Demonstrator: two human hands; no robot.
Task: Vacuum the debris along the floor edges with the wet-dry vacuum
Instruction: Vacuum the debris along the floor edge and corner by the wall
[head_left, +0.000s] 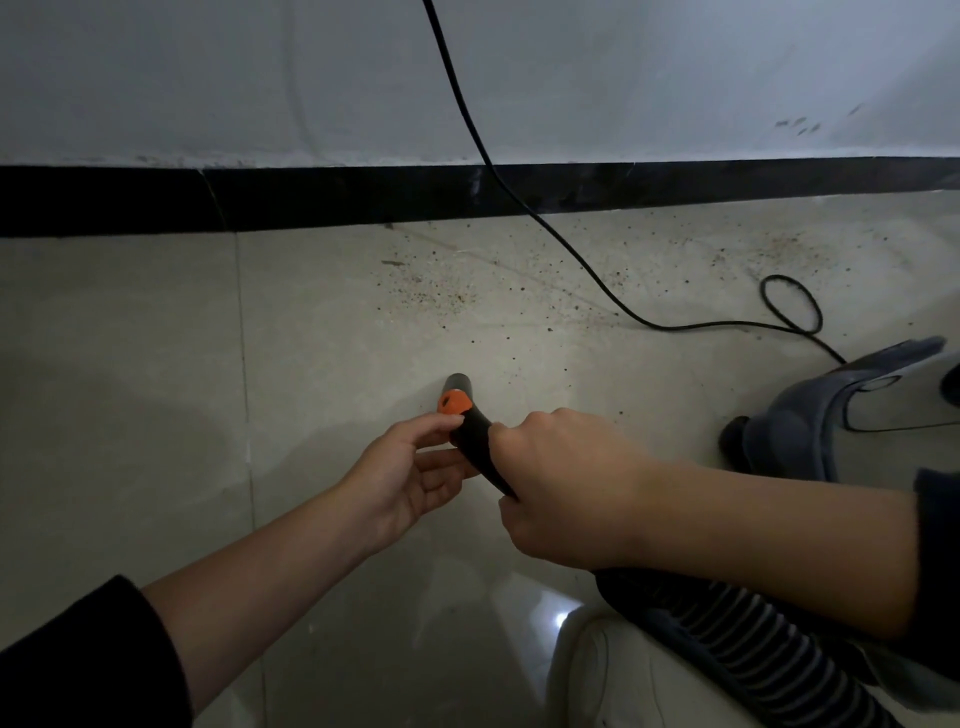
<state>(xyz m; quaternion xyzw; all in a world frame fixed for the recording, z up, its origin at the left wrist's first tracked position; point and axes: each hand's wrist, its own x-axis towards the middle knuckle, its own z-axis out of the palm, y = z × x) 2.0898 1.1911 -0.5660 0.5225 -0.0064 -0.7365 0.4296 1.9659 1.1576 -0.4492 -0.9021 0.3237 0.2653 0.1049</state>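
The right hand (566, 483) is clenched around the black hose handle (480, 447), seen from the back with the knuckles up, fingers wrapped over the curved tube and the thumb tucked beneath it. The handle sticks out of that fist to the upper left, and its open mouth points toward the black baseboard (363, 197), low over the pale tiled floor (130, 364); whether the mouth touches the tile cannot be told. The left hand (410, 478) comes in from the other side and meets the handle just ahead of the right fist, so the two hands sit almost against each other. Its thumb tip lies at the lower edge of the orange slider (451, 402) on top of the tube, and its fingers reach to the tube's underside, pinching the handle lightly between them. Behind the right wrist the ribbed hose (753, 649) runs down to the lower right corner, passing under the forearm. The debris (441, 291), a scatter of dark and reddish grains, lies on the tiles beyond the handle's mouth, between it and the baseboard, and thickens toward the right along the floor edge; a few loose specks sit nearer the mouth, none of them touching it. A black power cord (467, 119) hangs down the grey wall (208, 78), crosses the baseboard and the debris, and curls into a loop on the right. A grey object (810, 415) lies at the right edge, just beside the right hand; what it is cannot be told.
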